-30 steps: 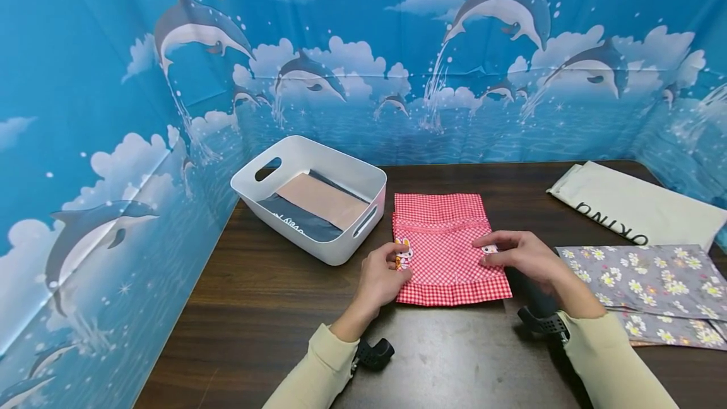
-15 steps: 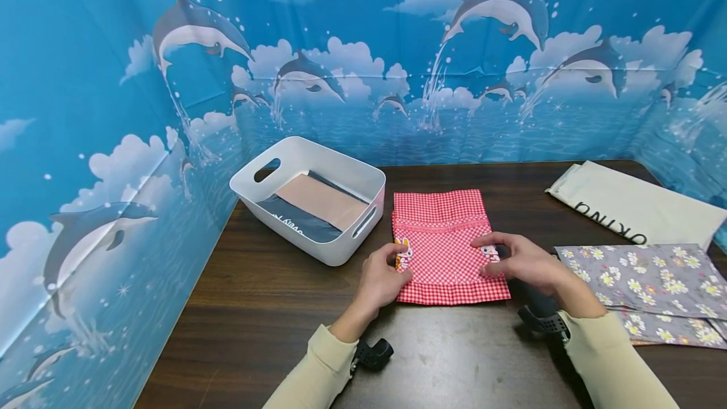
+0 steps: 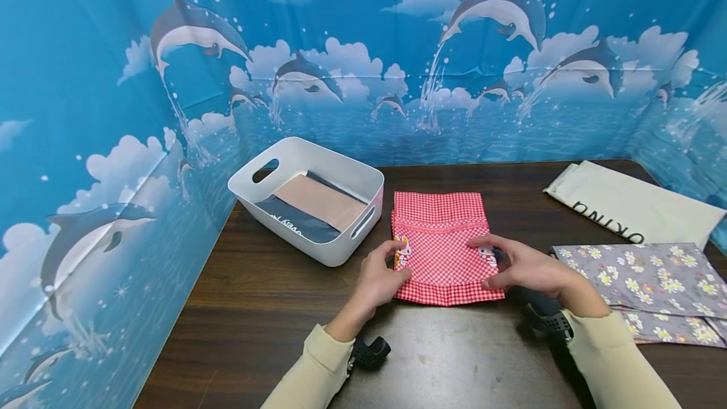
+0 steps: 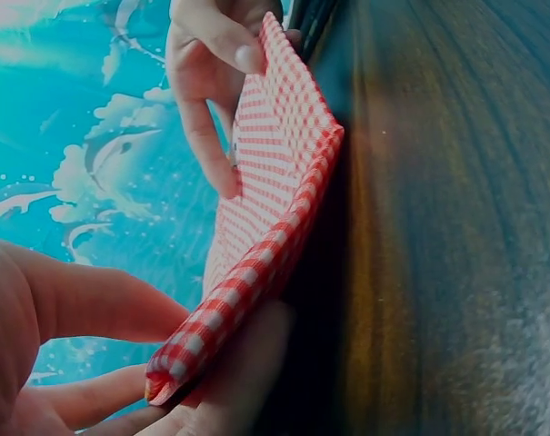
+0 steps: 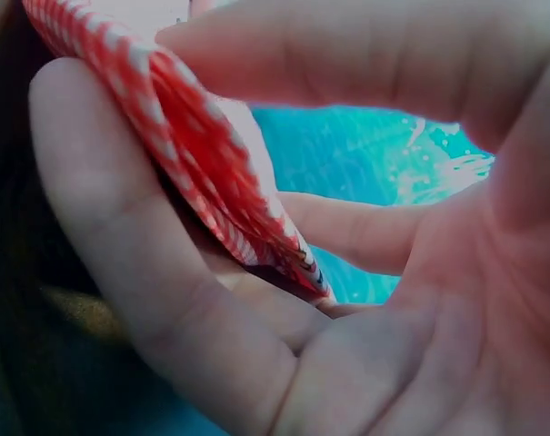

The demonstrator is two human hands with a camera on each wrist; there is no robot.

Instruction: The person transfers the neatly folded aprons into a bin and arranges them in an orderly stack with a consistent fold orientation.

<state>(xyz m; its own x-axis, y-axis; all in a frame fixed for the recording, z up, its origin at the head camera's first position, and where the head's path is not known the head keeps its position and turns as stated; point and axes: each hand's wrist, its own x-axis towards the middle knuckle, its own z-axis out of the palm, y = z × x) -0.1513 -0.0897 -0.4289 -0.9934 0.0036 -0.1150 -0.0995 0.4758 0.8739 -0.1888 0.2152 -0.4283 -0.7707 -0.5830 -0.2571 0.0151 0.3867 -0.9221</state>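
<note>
Both hands pinching a folded red gingham cloth (image 3: pixel 440 246)
Left hand (image 3: pixel 379 279) and right hand (image 3: pixel 525 266) grip its soft layered edges, right of the white plastic bin (image 3: pixel 318 163)

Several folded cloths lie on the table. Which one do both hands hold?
The red checked cloth beside the white basket: the left hand and right hand pinch its two sides. The grey flowered cloth and cream cloth lie untouched.

Folded cloth (image 3: pixel 442 245) on tabletop (image 3: pixel 272 308), centre. Left hand (image 3: pixel 379 276) at its left edge, right hand (image 3: pixel 525 267) at right edge, near corners lifted off tabletop. Bin (image 3: pixel 341 172) just left-behind cloth, flat folded items (image 3: pixel 318 207) inside. Flowered fabric (image 3: pixel 647 283) right of cloth. Lettered bag (image 3: pixel 630 204) behind flowered fabric, far right. Backdrop (image 3: pixel 113 81) behind and left.
</note>
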